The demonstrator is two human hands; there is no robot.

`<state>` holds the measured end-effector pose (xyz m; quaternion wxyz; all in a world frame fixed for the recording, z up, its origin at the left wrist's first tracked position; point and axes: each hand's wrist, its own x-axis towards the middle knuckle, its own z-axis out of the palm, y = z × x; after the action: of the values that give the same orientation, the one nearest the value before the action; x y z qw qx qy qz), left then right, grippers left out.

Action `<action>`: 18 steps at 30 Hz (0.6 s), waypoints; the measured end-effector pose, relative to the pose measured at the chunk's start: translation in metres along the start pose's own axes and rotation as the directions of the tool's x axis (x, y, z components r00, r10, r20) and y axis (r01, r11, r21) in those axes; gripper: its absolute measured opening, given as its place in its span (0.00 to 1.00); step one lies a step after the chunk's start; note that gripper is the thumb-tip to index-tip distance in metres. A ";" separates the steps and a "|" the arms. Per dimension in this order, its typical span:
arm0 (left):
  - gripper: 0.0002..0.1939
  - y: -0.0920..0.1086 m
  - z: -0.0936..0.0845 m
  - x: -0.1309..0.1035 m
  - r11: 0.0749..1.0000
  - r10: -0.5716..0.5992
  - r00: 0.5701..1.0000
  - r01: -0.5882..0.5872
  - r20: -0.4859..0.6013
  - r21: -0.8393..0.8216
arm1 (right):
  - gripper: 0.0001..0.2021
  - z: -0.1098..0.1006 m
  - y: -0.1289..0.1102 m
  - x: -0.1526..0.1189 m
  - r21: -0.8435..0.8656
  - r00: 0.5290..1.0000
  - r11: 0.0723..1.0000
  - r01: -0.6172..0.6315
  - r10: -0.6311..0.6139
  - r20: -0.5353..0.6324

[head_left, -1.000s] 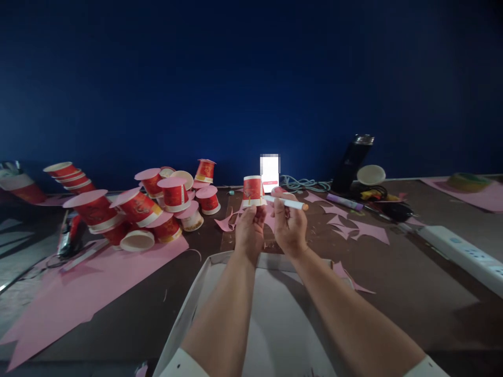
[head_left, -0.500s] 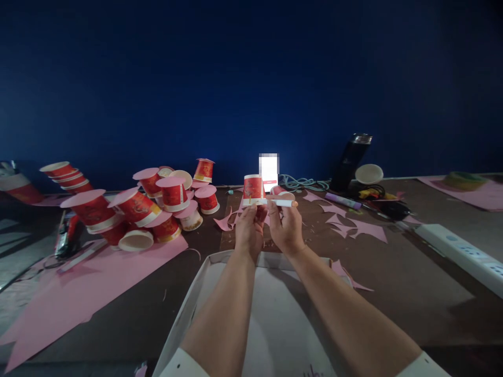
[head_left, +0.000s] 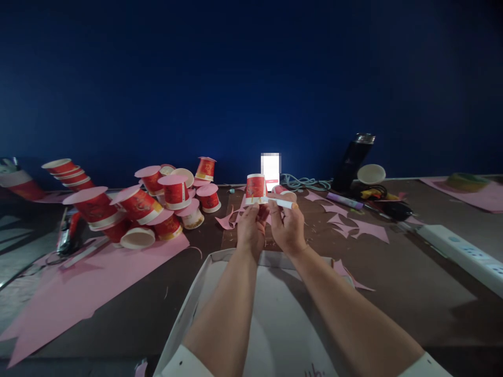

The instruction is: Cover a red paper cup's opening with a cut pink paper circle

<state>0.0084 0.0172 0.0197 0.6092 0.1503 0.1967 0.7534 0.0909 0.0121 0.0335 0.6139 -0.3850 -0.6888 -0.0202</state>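
My left hand (head_left: 250, 228) is closed on a red paper cup (head_left: 255, 187), held upside down with its white rim low. Close beside it, my right hand (head_left: 288, 225) grips a slim white pen-like tube with an orange end (head_left: 283, 203). The tube's left tip is at the cup's lower right side; I cannot tell whether it touches. Behind the hands, another red cup (head_left: 283, 192) is partly hidden. To the left stands a cluster of upturned red cups with pink paper discs (head_left: 173, 192) on their bases.
A white box lid (head_left: 283, 303) lies under my forearms. Pink paper scraps (head_left: 369, 229) are strewn to the right, near a lit phone (head_left: 271, 170), a dark flask (head_left: 352, 162) and a white power strip (head_left: 461, 254). Pink sheets (head_left: 102, 283) cover the left side.
The tube in my right hand has tilted slightly, its orange end now lower. The cup stays in my left hand, and the whole view has shifted a little.
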 end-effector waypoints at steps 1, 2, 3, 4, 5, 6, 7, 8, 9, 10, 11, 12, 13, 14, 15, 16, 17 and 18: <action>0.03 0.000 0.000 0.000 1.000 -0.003 1.000 0.003 -0.002 0.005 | 0.09 0.000 0.000 0.000 -0.003 1.000 1.000 0.003 -0.003 -0.004; 0.02 0.000 0.000 0.000 1.000 -0.006 1.000 0.007 -0.005 0.009 | 0.09 0.000 0.001 0.000 -0.008 1.000 1.000 0.005 -0.005 -0.008; 0.02 0.000 0.000 0.000 1.000 -0.008 1.000 0.009 -0.009 0.012 | 0.09 0.000 0.001 0.000 -0.013 1.000 1.000 0.005 -0.005 -0.010; 0.02 0.000 0.000 0.000 1.000 -0.008 1.000 0.009 -0.010 0.011 | 0.09 0.000 0.001 0.000 -0.018 1.000 1.000 0.002 -0.003 -0.009; 0.01 0.000 -0.001 0.001 1.000 -0.005 1.000 0.005 -0.009 0.009 | 0.09 0.000 0.001 0.000 -0.022 1.000 1.000 0.001 -0.001 -0.006; 0.01 0.000 -0.001 0.001 1.000 -0.001 1.000 0.001 -0.005 0.006 | 0.09 0.000 0.001 0.000 -0.026 1.000 1.000 0.002 -0.002 -0.003; 0.01 0.000 -0.001 0.001 1.000 0.002 1.000 -0.002 -0.001 0.005 | 0.09 0.000 0.001 0.000 -0.030 1.000 1.000 0.005 -0.005 -0.003; 0.01 -0.001 -0.001 0.001 1.000 0.004 1.000 -0.004 0.002 0.006 | 0.09 0.000 0.000 0.000 -0.033 1.000 0.999 0.011 -0.011 -0.003; 0.01 -0.001 -0.002 0.001 1.000 0.006 1.000 -0.006 0.004 0.008 | 0.09 0.000 0.000 0.000 -0.034 1.000 0.999 0.016 -0.016 -0.002; 0.02 -0.001 -0.002 0.001 1.000 0.007 1.000 -0.007 0.004 0.009 | 0.09 0.000 -0.001 0.000 -0.032 1.000 0.999 0.019 -0.019 -0.004; 0.02 -0.001 -0.001 0.001 1.000 0.009 1.000 -0.009 0.003 0.008 | 0.09 0.000 -0.002 0.000 -0.029 1.000 0.999 0.020 -0.020 -0.006; 0.02 -0.001 -0.001 0.001 1.000 0.012 1.000 -0.012 0.002 0.007 | 0.09 0.000 -0.002 0.001 -0.027 1.000 0.999 0.018 -0.018 -0.007; 0.03 -0.001 -0.001 0.000 1.000 0.013 1.000 -0.013 0.001 0.007 | 0.09 -0.001 -0.002 0.001 -0.027 1.000 1.000 0.015 -0.015 -0.008; 0.03 -0.001 -0.001 0.000 1.000 0.012 1.000 -0.012 0.001 0.008 | 0.09 -0.001 -0.002 0.001 -0.031 1.000 0.999 0.012 -0.013 -0.008; 0.03 -0.001 -0.001 0.000 1.000 0.008 1.000 -0.008 0.000 0.011 | 0.09 -0.001 -0.001 0.001 -0.040 1.000 0.999 0.011 -0.012 -0.010; 0.03 -0.001 -0.001 0.000 1.000 0.003 1.000 -0.003 0.000 0.015 | 0.09 -0.001 -0.001 0.001 -0.050 1.000 0.999 0.011 -0.012 -0.011; 0.02 -0.001 -0.001 0.000 1.000 0.000 1.000 0.000 0.001 0.018 | 0.09 -0.001 0.000 0.001 -0.056 1.000 0.998 0.010 -0.011 -0.011; 0.02 -0.001 -0.001 0.001 1.000 -0.001 1.000 0.001 0.003 0.018 | 0.09 -0.001 0.000 0.001 -0.058 1.000 0.998 0.008 -0.009 -0.012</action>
<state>0.0082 0.0177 0.0183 0.6086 0.1568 0.2027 0.7510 0.0916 0.0122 0.0345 0.6065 -0.3998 -0.6858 -0.0451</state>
